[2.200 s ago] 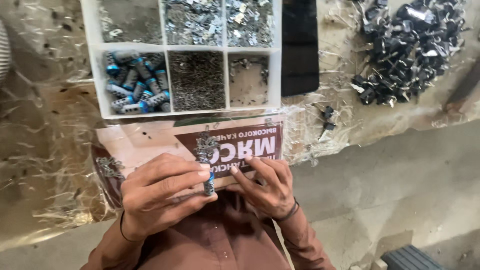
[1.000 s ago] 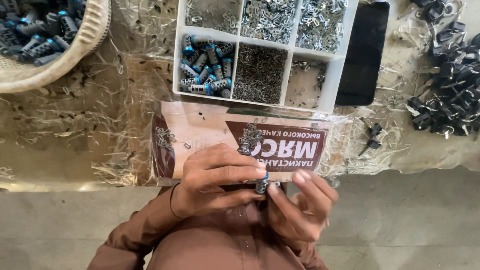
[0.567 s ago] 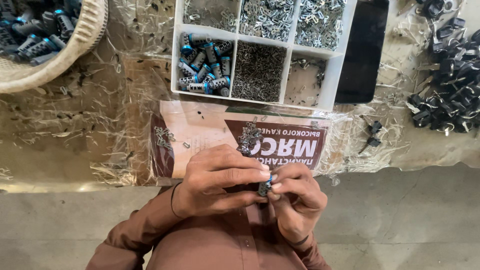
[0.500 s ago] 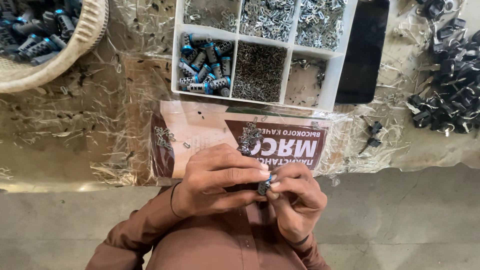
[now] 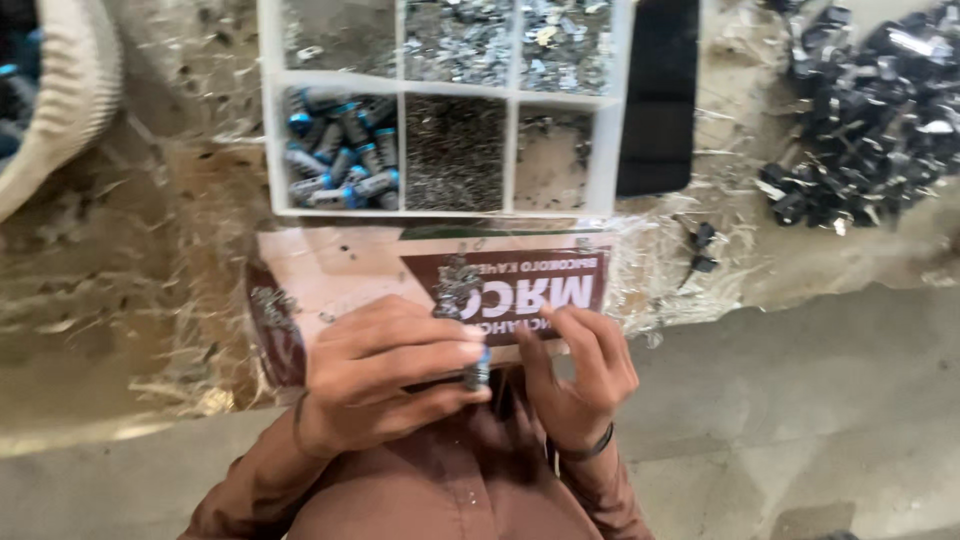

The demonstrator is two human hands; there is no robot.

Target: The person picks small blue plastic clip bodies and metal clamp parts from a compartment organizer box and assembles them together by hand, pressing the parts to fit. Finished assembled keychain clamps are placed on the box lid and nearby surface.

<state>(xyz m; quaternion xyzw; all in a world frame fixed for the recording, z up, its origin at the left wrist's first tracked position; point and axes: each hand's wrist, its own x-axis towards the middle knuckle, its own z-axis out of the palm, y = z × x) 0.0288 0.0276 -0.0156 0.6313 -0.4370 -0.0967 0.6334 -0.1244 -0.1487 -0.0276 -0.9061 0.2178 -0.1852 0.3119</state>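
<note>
A white plastic divided tray (image 5: 268, 120) is showing six compartments holding blue-and-grey cylinders (image 5: 340, 160), dark tiny screws (image 5: 455, 150) and silvery bits. Below it, the left hand (image 5: 385, 375) is pinching one small blue-tipped cylinder (image 5: 478, 372), fingers clamped on it, while the right hand (image 5: 580, 375) is hovering beside with fingers loosely apart.

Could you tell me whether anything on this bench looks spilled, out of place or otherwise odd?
Two small dark parts lie alone on the plastic sheet, apart from the big dark pile at the right. Little clusters of metal bits sit loose on the printed card rather than in the divided tray. Otherwise nothing stands out.
</note>
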